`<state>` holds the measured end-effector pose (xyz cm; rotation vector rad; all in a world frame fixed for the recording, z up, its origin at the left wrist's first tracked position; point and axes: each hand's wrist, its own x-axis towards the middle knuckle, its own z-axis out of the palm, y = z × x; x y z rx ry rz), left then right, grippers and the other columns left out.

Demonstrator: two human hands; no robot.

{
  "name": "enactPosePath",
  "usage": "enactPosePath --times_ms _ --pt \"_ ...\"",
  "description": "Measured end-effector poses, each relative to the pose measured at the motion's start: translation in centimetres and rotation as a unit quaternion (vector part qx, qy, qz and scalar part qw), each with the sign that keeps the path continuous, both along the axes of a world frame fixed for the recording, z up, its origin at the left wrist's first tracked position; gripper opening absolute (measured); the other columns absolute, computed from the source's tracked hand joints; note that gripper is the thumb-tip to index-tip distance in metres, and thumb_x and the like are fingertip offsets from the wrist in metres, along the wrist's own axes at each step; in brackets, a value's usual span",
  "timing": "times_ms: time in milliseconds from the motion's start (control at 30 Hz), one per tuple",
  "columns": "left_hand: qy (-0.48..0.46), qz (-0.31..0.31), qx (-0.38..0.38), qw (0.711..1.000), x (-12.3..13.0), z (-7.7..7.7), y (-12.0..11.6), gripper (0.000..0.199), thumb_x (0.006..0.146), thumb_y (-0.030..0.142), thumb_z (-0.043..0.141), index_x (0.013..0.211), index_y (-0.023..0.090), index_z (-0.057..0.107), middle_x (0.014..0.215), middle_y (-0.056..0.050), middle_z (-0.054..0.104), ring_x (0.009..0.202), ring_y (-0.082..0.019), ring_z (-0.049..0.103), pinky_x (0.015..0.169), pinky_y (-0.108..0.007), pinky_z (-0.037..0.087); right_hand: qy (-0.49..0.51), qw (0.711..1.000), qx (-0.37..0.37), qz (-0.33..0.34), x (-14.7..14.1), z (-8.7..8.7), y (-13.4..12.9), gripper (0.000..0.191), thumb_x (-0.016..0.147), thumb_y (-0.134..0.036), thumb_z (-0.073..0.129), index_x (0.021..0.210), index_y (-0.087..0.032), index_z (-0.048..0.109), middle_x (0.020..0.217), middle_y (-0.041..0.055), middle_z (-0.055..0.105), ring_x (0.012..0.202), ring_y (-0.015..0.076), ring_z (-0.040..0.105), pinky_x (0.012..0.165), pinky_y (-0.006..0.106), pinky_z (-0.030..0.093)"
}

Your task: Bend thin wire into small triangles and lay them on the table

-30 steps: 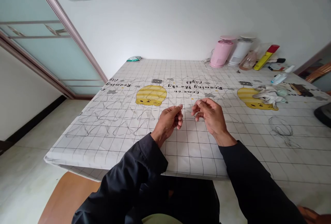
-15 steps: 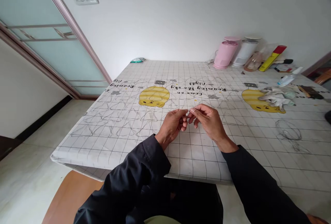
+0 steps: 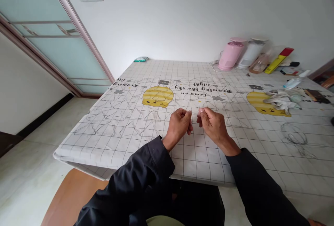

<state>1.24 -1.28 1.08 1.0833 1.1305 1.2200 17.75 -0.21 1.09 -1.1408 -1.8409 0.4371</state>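
The fingers of my left hand (image 3: 179,125) and right hand (image 3: 213,123) press against their thumbs; whether they pinch anything, I cannot tell. Thin wire-like loops (image 3: 127,128) lie left on the worktop (image 3: 198,161), probably light, springy, best pinched at an end.

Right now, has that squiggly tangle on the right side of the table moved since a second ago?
No, the tangle lies in the same spot, below and right of the right-hand yellow print; the camera's view shifted.
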Motion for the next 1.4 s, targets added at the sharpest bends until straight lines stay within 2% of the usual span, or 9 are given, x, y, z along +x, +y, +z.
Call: enactPosePath --times_ms 200,367,500,667,933,1100,1300,1400 --pt "0.063 0.009 -0.018 0.998 0.0 0.3 0.1 0.025 0.101 0.030 0.062 0.079 0.023 0.053 0.052 0.003 0.062 0.034 -0.013 0.054 0.039 -0.023 0.039 -0.065 0.995 0.044 -0.069 0.1 -0.7 0.5 0.049 0.116 -0.053 0.043 0.076 -0.027 0.046 0.060 0.0010 0.062 0.051 0.0166 0.052 0.056 0.032 0.038" --pt "0.077 -0.006 -0.019 0.997 0.1 0.2 0.0 0.022 0.103 0.028 0.056 0.082 0.023 0.053 0.052 0.004 0.063 0.035 -0.013 0.056 0.039 -0.023 0.040 -0.101 0.986 0.081 -0.110 0.1 -1.2 1.0 0.045 0.114 -0.044 0.045 0.074 -0.027 0.034 0.052 -0.0053 0.038 0.045 0.0123 0.030 0.049 0.031 0.023" --pt "0.112 -0.011 -0.025 0.993 0.2 0.5 -0.1 0.022 0.102 0.025 0.055 0.080 0.024 0.052 0.049 0.003 0.063 0.034 -0.014 0.055 0.040 -0.023 0.040 -0.117 0.981 0.096 -0.120 0.1 -1.3 1.1 0.043 0.113 -0.041 0.045 0.075 -0.027 0.030 0.052 -0.0068 0.031 0.046 0.0117 0.024 0.049 0.031 0.020" --pt "0.137 -0.010 -0.045 0.989 0.3 0.8 -0.1 0.023 0.099 0.024 0.059 0.077 0.024 0.052 0.046 0.001 0.062 0.033 -0.014 0.056 0.040 -0.023 0.038 -0.137 0.978 0.098 -0.121 0.1 -1.5 1.2 0.041 0.113 -0.039 0.044 0.076 -0.027 0.031 0.053 -0.0066 0.032 0.048 0.0118 0.024 0.051 0.031 0.020" --pt "0.146 -0.036 -0.094 0.984 0.7 1.4 0.0 0.026 0.095 0.022 0.061 0.071 0.024 0.052 0.043 -0.001 0.061 0.033 -0.016 0.055 0.039 -0.023 0.036 -0.138 0.975 0.103 -0.137 0.1 -2.3 1.4 0.041 0.114 -0.041 0.043 0.077 -0.026 0.039 0.056 -0.0018 0.049 0.050 0.0132 0.034 0.054 0.032 0.024" --pt "0.144 -0.053 -0.097 0.983 0.8 1.4 -0.1 0.030 0.093 0.020 0.064 0.067 0.024 0.049 0.043 -0.001 0.061 0.032 -0.015 0.054 0.039 -0.023 0.036 -0.129 0.978 0.107 -0.122 0.0 -2.3 1.3 0.039 0.115 -0.040 0.042 0.078 -0.026 0.041 0.060 -0.0008 0.054 0.050 0.0132 0.037 0.053 0.032 0.025" --pt "0.075 -0.093 -0.129 0.985 0.4 0.1 0.3 0.031 0.091 0.022 0.070 0.066 0.022 0.052 0.049 -0.001 0.060 0.037 -0.017 0.058 0.037 -0.025 0.041 -0.094 0.991 0.085 -0.043 0.2 -1.7 1.4 0.043 0.116 -0.043 0.045 0.077 -0.026 0.036 0.058 -0.0029 0.050 0.050 0.0124 0.040 0.052 0.031 0.028" --pt "0.007 -0.083 -0.121 0.989 0.3 0.0 0.5 0.031 0.092 0.020 0.069 0.065 0.020 0.054 0.054 0.000 0.058 0.039 -0.015 0.057 0.036 -0.025 0.043 -0.058 0.996 0.067 -0.018 0.5 -0.9 1.2 0.044 0.116 -0.046 0.047 0.078 -0.027 0.037 0.059 -0.0035 0.051 0.051 0.0129 0.044 0.052 0.030 0.033"
